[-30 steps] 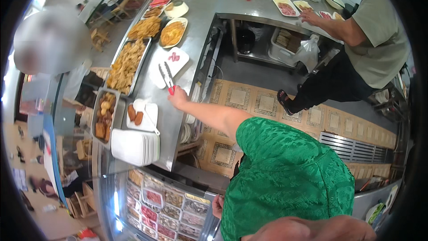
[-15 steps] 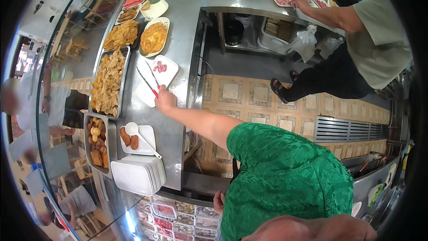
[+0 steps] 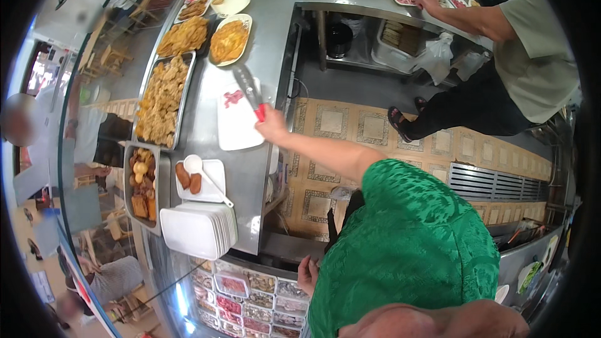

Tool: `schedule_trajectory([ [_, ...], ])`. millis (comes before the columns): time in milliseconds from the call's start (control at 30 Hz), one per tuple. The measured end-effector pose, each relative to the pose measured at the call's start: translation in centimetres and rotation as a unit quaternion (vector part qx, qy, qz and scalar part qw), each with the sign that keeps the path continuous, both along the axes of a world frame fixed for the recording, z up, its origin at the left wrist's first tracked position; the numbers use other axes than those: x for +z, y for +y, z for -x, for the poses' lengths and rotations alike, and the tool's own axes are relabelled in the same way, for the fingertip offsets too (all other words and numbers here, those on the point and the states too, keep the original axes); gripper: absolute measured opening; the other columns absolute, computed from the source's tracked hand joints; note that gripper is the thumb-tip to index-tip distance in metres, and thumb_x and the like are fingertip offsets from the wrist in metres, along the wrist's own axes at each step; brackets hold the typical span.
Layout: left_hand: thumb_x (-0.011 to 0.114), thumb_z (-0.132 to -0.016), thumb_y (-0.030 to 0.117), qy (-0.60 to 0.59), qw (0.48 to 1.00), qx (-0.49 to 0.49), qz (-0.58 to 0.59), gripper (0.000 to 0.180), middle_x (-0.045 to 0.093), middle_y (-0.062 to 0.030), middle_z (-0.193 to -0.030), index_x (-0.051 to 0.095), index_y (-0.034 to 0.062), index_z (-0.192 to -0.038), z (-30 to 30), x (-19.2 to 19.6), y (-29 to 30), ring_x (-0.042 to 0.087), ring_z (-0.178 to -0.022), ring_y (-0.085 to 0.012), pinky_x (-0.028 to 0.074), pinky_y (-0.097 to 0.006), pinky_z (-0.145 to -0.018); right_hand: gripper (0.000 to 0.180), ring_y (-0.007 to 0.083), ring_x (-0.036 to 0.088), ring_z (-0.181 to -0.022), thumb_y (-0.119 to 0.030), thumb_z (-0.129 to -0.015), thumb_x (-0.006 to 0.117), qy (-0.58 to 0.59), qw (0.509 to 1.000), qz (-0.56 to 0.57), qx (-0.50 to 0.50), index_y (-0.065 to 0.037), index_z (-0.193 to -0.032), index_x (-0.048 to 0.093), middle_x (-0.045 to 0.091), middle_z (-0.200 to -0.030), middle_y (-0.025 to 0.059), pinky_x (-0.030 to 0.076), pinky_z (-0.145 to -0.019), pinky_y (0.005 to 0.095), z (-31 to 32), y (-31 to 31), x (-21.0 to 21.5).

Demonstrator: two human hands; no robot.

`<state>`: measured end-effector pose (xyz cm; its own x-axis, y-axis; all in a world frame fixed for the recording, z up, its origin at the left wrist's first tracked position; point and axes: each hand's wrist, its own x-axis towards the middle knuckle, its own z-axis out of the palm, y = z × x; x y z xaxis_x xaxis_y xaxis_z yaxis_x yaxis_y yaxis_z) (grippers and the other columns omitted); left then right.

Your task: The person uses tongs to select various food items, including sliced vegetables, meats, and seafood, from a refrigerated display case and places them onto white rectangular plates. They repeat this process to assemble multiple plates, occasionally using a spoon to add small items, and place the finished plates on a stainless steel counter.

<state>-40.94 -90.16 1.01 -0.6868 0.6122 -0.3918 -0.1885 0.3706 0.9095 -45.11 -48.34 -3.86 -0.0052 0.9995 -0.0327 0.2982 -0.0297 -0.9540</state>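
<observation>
My right hand [image 3: 273,124] is closed round the red handles of metal tongs [image 3: 250,92], which are blurred and hang over the edge of a white plate [image 3: 241,130]. Several pink meat slices [image 3: 233,98] lie on that plate, left of the tongs; nothing shows clearly between the tong tips. Beyond it stands an oval dish of flat orange-yellow fried food [image 3: 230,42]. My left hand [image 3: 307,273] is low beside my green top, partly hidden. Its fingers are loosely bent and apart, and I see nothing in them.
Left of the plate is a metal tray of fried pieces [image 3: 164,100], then a tray of brown food [image 3: 143,181]. Stacked white plates [image 3: 199,228] and a white ladle [image 3: 194,164] stand nearer. A glass screen edges the counter. A co-worker's hand [image 3: 428,1] touches trays across the aisle.
My right hand has drawn the tongs right, off the meat slices; their arms have swung closer together. The meat stays on the plate. The whole view has shifted slightly.
</observation>
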Motion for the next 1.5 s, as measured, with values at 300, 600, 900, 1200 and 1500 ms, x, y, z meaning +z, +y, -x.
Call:
schedule_trajectory([
  [300, 0.051, -0.091, 0.023, -0.2, 0.966, 0.001, -0.166, 0.055, 0.05, -0.0191, -0.12, 0.025, 0.0023, -0.135, -2.4, 2.7, -5.9, 0.053, -0.106, -0.0267, 0.045, -0.039, -0.088, 0.031, 0.0218, 0.056, -0.071, -0.006, -0.067, 0.055, 0.065, 0.981, -0.006, 0.185, -0.002, -0.097, 0.051, 0.058, -0.08, 0.0097, 0.046, -0.066, 0.0357, -10.2, -22.5, 5.0],
  [600, 0.042, -0.095, 0.024, -0.241, 0.869, 0.167, -0.397, 0.047, 0.04, -0.0162, -0.132, 0.021, 0.007, -0.134, -4.5, 3.7, -20.8, 0.048, -0.115, -0.032, 0.047, -0.046, -0.088, 0.032, 0.0162, 0.056, -0.073, -0.005, -0.066, 0.058, 0.075, 0.914, 0.009, 0.399, 0.001, -0.097, 0.053, 0.058, -0.079, 0.0096, 0.046, -0.068, 0.0294, -12.1, -46.6, 5.8],
  [900, 0.042, -0.094, 0.023, -0.188, 0.825, 0.321, -0.425, 0.042, 0.047, -0.0139, -0.125, 0.031, 0.005, -0.13, -4.7, 0.2, -37.1, 0.053, -0.109, -0.0304, 0.05, -0.048, -0.083, 0.044, 0.0141, 0.053, -0.051, -0.012, -0.072, 0.068, 0.002, 0.789, 0.109, 0.605, 0.001, -0.107, 0.045, 0.055, -0.08, 0.0079, 0.044, -0.046, 0.026, -9.7, -58.4, 8.0],
  [1200, 0.041, -0.094, 0.025, -0.167, 0.815, 0.396, -0.388, 0.043, 0.048, -0.0138, -0.124, 0.033, 0.0042, -0.13, 2.7, -1.8, -41.0, 0.051, -0.11, -0.0302, 0.048, -0.046, -0.085, 0.053, 0.0254, 0.059, -0.087, -0.038, -0.072, 0.068, -0.223, 0.689, 0.005, 0.69, -0.001, -0.105, 0.05, 0.06, -0.093, 0.0162, 0.045, -0.078, 0.037, 1.5, -52.9, 6.9],
  [1500, 0.038, -0.095, 0.027, -0.224, 0.77, 0.442, -0.401, 0.044, 0.041, -0.0143, -0.131, 0.031, 0.0052, -0.133, 12.3, -6.0, -42.5, 0.044, -0.118, -0.0323, 0.041, -0.048, -0.095, 0.029, 0.0326, 0.06, -0.078, -0.029, -0.08, 0.059, -0.271, 0.505, -0.311, 0.758, -0.006, -0.094, 0.052, 0.061, -0.083, 0.0138, 0.047, -0.067, 0.0415, 15.9, -58.1, 4.2],
])
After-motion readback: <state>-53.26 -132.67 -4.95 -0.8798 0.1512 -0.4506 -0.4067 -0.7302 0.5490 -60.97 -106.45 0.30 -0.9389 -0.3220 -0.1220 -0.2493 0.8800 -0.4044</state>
